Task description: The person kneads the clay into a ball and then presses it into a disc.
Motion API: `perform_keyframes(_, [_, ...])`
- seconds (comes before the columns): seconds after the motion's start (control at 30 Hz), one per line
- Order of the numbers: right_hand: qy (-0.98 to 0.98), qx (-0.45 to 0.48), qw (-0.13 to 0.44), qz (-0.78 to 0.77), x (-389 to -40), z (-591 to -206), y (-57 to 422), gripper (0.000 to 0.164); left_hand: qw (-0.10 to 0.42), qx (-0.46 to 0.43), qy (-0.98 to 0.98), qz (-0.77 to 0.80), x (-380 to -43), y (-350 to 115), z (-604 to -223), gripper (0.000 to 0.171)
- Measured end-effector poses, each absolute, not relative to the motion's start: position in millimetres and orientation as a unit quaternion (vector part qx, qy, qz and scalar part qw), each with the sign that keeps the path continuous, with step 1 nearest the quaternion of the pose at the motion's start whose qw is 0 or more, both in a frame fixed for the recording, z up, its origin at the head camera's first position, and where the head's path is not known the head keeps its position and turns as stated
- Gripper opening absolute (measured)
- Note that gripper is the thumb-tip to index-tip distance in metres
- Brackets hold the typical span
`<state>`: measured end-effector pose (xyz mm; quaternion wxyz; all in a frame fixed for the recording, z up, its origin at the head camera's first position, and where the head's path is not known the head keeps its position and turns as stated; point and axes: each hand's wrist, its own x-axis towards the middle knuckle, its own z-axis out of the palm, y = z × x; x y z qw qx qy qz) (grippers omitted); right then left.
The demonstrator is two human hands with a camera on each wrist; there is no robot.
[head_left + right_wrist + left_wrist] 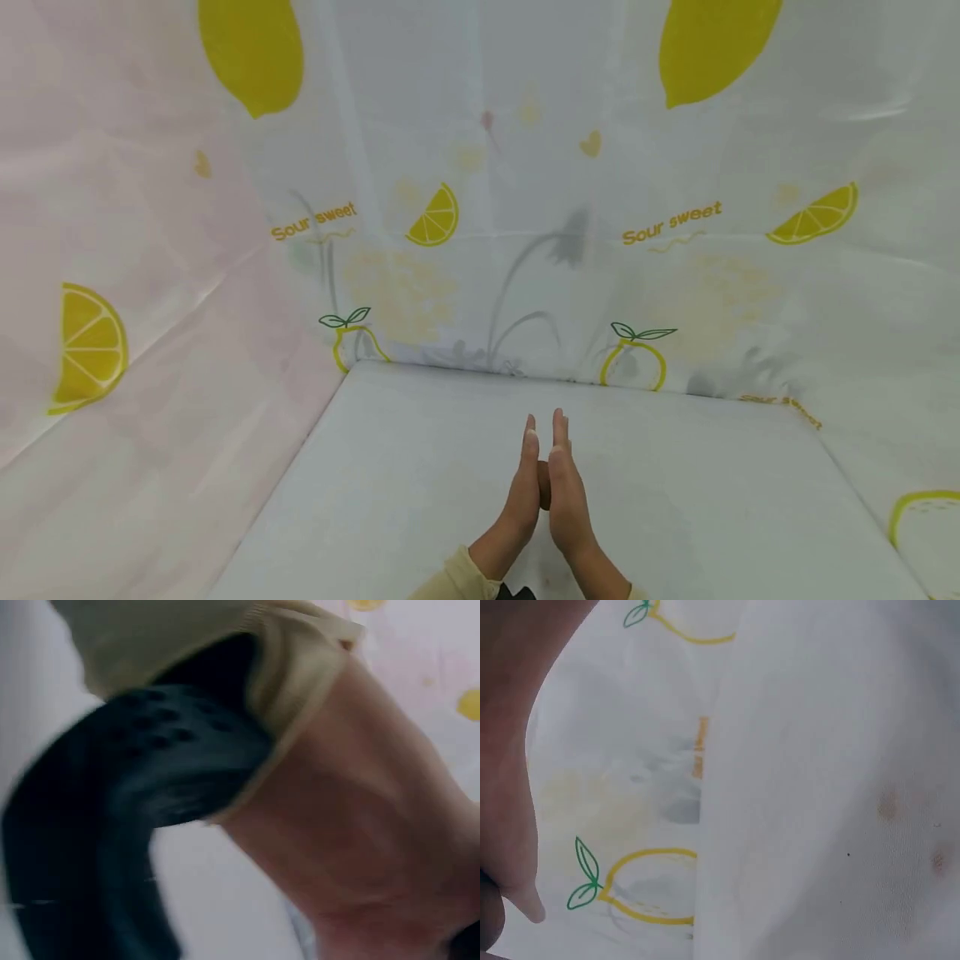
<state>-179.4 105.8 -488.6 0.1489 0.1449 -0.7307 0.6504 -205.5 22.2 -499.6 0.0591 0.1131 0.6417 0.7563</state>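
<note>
Between my two palms in the head view sits a dark brown lump (543, 485), mostly covered by the hands. My left hand (522, 492) presses it from the left and my right hand (568, 500) from the right. The fingers of both are straight and point away from me, with a narrow gap between the hands. In the left wrist view, part of a hand (502, 772) fills the left edge, and the lump (489, 915) shows at the lower left. The right wrist view holds a blurred wrist (352, 817) and a cream sleeve (300, 667).
A white tabletop (390, 467) lies under the hands, with small brownish marks (887, 804) on it. Lemon-printed sheets (517, 167) stand behind it and at both sides. A black curved device (67, 817) is at the sleeve's cuff.
</note>
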Motion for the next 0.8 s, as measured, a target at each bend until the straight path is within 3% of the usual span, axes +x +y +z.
perform_keyframes(0.23, [-0.7, 0.075, 0.093, 0.704, -201, -485, 126, 0.064, 0.064, 0.204, 0.637, 0.741, -200, 25, -503, 0.068])
perform_keyframes(0.47, [-0.705, 0.072, 0.083, 0.7, -200, -503, 126, 0.058, 0.047, 0.218, 0.604, 0.765, -200, 20, -492, 0.069])
perform_keyframes(0.63, [-0.714, 0.153, 0.158, 0.665, -189, -515, 114, 0.052, 0.03, 0.186, 0.615, 0.766, -209, 18, -487, 0.074])
perform_keyframes(0.8, [-0.73, 0.211, 0.238, 0.605, -176, -514, 106, 0.057, 0.038, 0.138, 0.627, 0.766, -214, 20, -486, 0.072])
